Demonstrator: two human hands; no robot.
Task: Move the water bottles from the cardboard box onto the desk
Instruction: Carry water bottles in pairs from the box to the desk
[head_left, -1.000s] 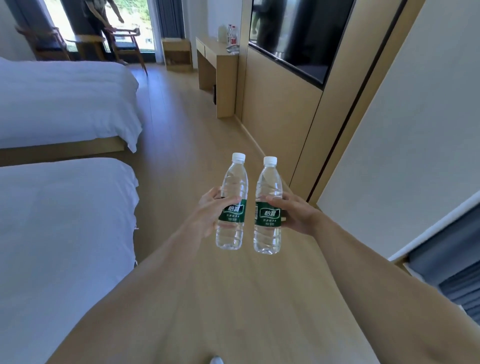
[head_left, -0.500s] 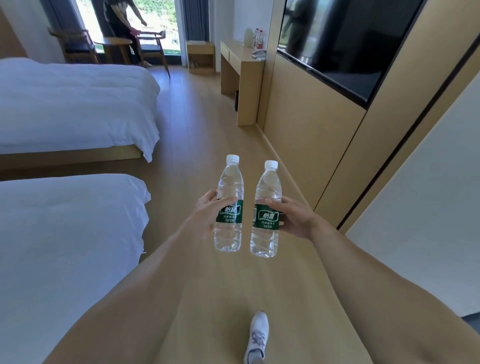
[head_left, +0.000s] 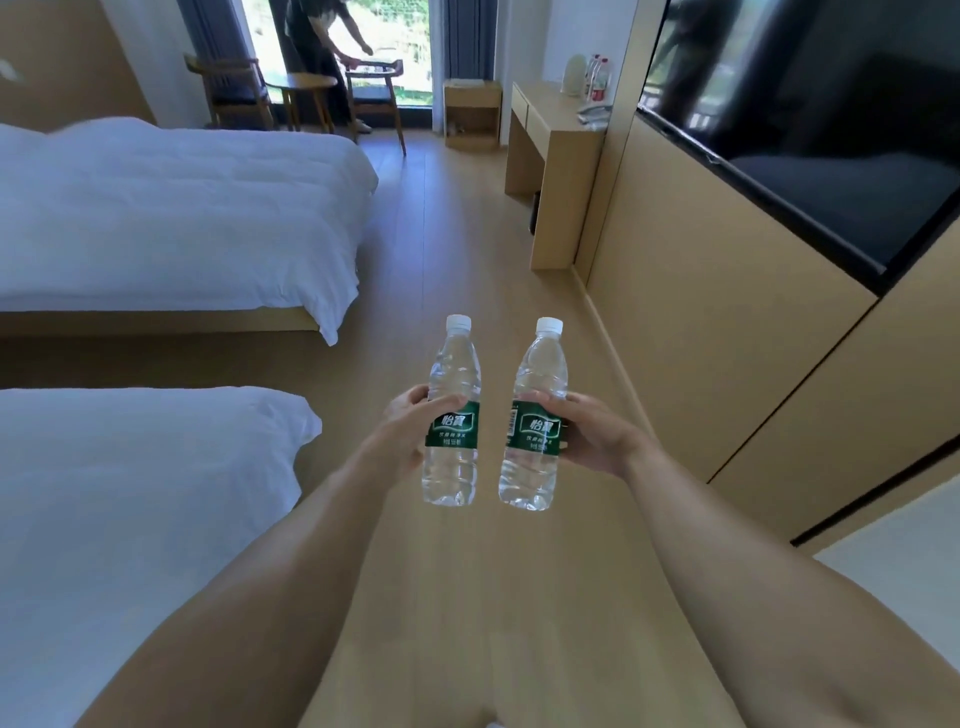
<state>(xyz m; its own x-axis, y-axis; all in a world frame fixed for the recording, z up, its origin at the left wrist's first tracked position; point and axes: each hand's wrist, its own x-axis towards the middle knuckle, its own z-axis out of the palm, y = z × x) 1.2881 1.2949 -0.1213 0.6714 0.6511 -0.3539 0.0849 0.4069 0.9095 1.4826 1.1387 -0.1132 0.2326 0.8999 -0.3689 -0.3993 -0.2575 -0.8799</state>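
Observation:
I hold two clear water bottles with white caps and green labels upright in front of me over the wooden floor. My left hand (head_left: 402, 431) grips the left bottle (head_left: 453, 384) around its label. My right hand (head_left: 592, 441) grips the right bottle (head_left: 537, 384) the same way. A gap separates the two bottles. The light wooden desk (head_left: 550, 119) stands far ahead against the right wall, with a white kettle (head_left: 574, 73) and red-labelled bottles (head_left: 598, 78) on its far end. No cardboard box is in view.
Two beds with white covers, the far bed (head_left: 182, 208) and the near bed (head_left: 130, 493), line the left side, leaving a floor aisle ahead. A black TV (head_left: 810, 130) hangs on the wooden wall at right. Another person (head_left: 317, 52) bends over chairs and a round table by the window.
The view has advanced along the aisle and the desk looks nearer and larger. The bottles stay upright in my hands and have drifted slightly apart.

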